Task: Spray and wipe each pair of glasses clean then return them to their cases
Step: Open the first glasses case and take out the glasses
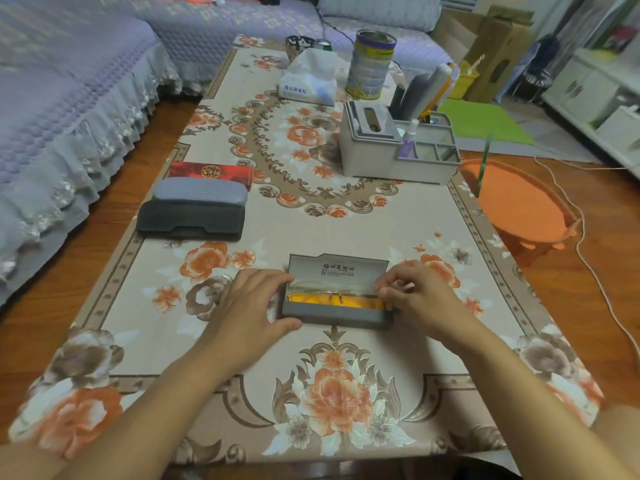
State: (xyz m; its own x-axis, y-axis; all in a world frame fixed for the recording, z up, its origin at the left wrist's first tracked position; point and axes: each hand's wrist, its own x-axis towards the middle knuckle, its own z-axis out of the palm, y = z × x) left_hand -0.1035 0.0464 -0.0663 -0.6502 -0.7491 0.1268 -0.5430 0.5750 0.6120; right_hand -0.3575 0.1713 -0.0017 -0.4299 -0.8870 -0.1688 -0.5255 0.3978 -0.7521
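An open grey glasses case (337, 315) lies in front of me on the table, lid up. Thin-framed glasses (332, 287) rest inside on a yellow cloth (332, 301). My left hand (251, 303) grips the case's left end, thumb at the front wall. My right hand (414, 292) pinches the right end of the glasses at the case's right side. At the left of the table lie three closed cases: a dark grey case (190, 220), a lighter grey case (201, 192) and a red case (211, 172). A small spray bottle (410, 140) stands in the grey organiser.
A grey desk organiser (374, 150) with a tissue slot stands at the right rear. Behind it are a tissue pack (310, 79) and a tall tin (370, 64). A sofa (69, 98) runs along the left. An orange stool (519, 202) stands at the table's right edge.
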